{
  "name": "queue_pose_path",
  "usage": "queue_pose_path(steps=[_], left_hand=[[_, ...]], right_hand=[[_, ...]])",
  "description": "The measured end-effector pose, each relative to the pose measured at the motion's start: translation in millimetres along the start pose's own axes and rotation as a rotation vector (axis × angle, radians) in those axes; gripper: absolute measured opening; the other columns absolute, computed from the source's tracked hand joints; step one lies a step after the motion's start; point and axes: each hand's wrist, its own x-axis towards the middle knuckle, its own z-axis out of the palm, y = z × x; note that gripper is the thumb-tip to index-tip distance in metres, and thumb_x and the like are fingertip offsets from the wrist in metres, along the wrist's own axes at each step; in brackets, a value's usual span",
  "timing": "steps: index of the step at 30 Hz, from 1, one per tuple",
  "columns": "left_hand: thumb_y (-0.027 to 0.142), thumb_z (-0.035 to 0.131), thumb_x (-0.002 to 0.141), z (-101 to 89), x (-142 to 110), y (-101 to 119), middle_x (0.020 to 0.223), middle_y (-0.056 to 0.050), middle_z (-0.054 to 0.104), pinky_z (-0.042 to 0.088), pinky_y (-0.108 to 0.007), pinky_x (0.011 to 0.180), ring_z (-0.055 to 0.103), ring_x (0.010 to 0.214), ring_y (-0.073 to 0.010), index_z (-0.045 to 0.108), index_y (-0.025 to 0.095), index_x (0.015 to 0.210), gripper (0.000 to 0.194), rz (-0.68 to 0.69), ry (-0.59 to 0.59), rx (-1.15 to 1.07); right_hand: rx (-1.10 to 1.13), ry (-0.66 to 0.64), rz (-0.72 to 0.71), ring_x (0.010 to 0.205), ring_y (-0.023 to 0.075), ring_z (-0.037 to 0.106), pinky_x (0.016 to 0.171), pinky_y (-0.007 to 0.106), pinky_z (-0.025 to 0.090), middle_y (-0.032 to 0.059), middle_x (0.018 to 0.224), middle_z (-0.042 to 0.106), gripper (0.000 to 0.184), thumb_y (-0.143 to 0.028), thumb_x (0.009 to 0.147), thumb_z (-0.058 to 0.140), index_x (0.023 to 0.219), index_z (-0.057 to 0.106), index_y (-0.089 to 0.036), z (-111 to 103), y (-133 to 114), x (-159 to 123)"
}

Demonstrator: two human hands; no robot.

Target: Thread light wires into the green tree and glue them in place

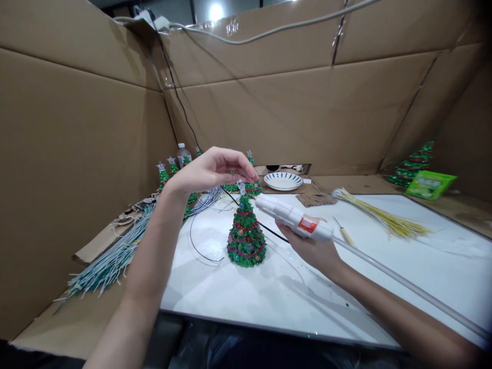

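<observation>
Desk (200, 287) first: what stands on it?
A green tree (246, 246), upright, nearer the left edge than the right.
And the glue gun (282, 211)?
Above the desk; the right hand (313, 252) is closed around it, nozzle pointing at the treetop.
And the left hand (213, 166)?
Half closed, fingers bent over a small clear piece (241, 187) at the tree's tip. I cannot tell whether they pinch it.

No readable text; lettering on green packet (429, 185) blurred
</observation>
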Motion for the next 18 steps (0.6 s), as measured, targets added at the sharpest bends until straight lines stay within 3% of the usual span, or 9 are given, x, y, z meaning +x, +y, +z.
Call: queue_pose_path(steps=[18], left_hand=[[0.015, 0.068, 0.078, 1.1, 0.6, -0.7, 0.094, -0.008, 0.073, 0.057, -0.031, 0.085, 0.069, 0.094, -0.0195, 0.071, 0.016, 0.088, 0.011, -0.001, 0.028, -0.019]], right_hand=[[-0.003, 0.014, -0.020, 0.049, 0.0106, 0.044, 0.044, 0.022, 0.037, -0.0021, 0.052, 0.049, 0.028, -0.035, 0.082, 0.061, 0.061, 0.053, -0.018, -0.3, 0.3, -0.1]])
